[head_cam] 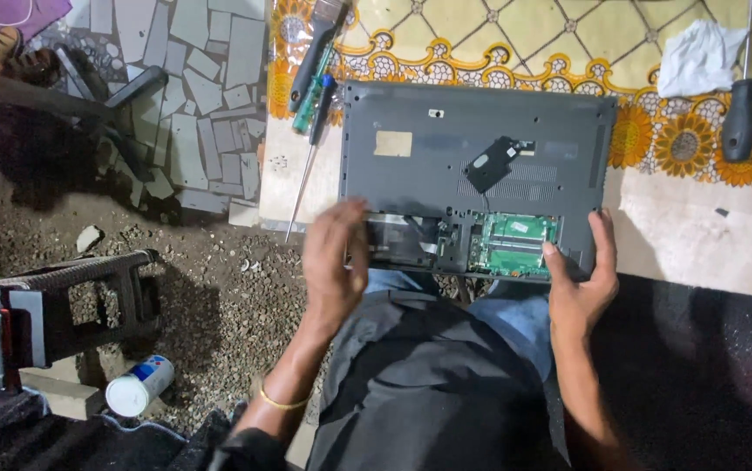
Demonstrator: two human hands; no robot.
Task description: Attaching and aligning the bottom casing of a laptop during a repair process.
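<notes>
nearest to the camera, the left hand (334,262) rests with loose, spread fingers on the near left edge of the one upturned grey laptop (445,148), blurred, so i cannot tell whether it grips or only touches; the right hand (578,283) clasps the near right corner, thumb on top beside the circuit board (513,244), fingers curled along the side. the laptop lies bottom up on the table (698,235), its near edge over the person's lap. between the two thumbs one service hatch stands open, showing one green board and a dark empty bay toward the left fingers. by my judgement the shell is stiff, smooth plastic, moderately heavy, a little slippery; the bare board is fragile, so the outer edges and corners are the safe hold. beyond the fingers one black cover piece (491,163) lies on the base. past the left fingertips lie two screwdrivers (308,170), one long and thin, and one brush (316,48). far beyond the right fingers: one dark-handled screwdriver (739,118) and one white cloth (698,57). well left of the left hand, one white spray can (138,385) lies on the gravel
</notes>
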